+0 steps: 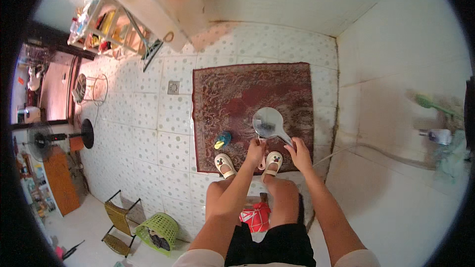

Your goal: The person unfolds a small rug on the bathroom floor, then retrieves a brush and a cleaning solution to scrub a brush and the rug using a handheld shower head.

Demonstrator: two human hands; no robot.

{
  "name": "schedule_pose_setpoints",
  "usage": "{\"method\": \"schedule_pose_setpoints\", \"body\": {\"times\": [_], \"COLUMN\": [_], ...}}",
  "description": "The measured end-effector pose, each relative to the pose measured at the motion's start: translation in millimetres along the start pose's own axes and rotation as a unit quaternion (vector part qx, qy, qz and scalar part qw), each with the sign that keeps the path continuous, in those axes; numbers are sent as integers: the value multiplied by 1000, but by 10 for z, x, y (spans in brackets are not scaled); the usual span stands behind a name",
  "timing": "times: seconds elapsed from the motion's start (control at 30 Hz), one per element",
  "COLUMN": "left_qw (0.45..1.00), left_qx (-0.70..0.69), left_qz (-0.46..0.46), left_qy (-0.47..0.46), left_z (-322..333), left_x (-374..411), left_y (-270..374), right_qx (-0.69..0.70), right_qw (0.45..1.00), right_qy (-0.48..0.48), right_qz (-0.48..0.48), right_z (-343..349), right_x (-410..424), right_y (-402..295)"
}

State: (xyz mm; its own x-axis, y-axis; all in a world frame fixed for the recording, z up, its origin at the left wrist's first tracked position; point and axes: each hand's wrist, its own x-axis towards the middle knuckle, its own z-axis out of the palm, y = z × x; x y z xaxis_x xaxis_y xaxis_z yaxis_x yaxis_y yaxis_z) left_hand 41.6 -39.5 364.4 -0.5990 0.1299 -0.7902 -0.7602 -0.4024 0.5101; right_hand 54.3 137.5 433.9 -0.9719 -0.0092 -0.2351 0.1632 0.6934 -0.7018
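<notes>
A round hand mirror (268, 122) with a long pale handle is held over the patterned rug. My right hand (300, 152) grips the end of that handle. Just below the mirror's rim, my left hand (256, 151) is closed on a pink-handled brush (261, 164), whose head is mostly hidden. On the rug (230, 89), left of my hands, is a blue bottle (223, 139) with a yellow top.
My feet in cream shoes stand at the rug's near edge. A red patterned bag (256, 218) lies beneath me. Leftward are a green basket (157, 230), a chair (120, 220), a fan (41, 141) and a shelf rack (107, 29). A wall (389, 118) rises at right.
</notes>
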Motion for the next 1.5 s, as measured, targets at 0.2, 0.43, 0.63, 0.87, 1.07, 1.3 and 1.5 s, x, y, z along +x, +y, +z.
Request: {"method": "schedule_pose_setpoints", "body": {"times": [0.2, 0.43, 0.63, 0.87, 1.07, 1.3, 1.5], "left_qw": [990, 976, 974, 974, 954, 946, 948], "left_qx": [-135, -202, -191, -193, -192, -216, -229], "left_qz": [34, 75, 115, 122, 178, 120, 112], "left_qy": [8, -26, 44, -16, -144, -208, -192], "left_z": [-705, -842, -791, -1279, -1697, -1594, -1761], "left_x": [1121, 1638, 1423, 618, 355, 122, 186], "left_y": [-563, -861, -1124, -1731, -1799, -1896, -1970], "right_qx": [-97, -201, -264, 95, 419, 490, 558], "right_qw": [989, 959, 926, 937, 852, 809, 756], "right_qy": [-75, -182, -257, -279, -201, -210, -233], "right_qz": [-81, -77, -81, 185, 243, 250, 251], "right_z": [1062, 1753, 2099, 1880, 2676, 3028, 3187], "right_x": [815, 1315, 898, 506, 385, 736, 275], "right_y": [610, 772, 830, 714, 999, 1078, 1057]}}
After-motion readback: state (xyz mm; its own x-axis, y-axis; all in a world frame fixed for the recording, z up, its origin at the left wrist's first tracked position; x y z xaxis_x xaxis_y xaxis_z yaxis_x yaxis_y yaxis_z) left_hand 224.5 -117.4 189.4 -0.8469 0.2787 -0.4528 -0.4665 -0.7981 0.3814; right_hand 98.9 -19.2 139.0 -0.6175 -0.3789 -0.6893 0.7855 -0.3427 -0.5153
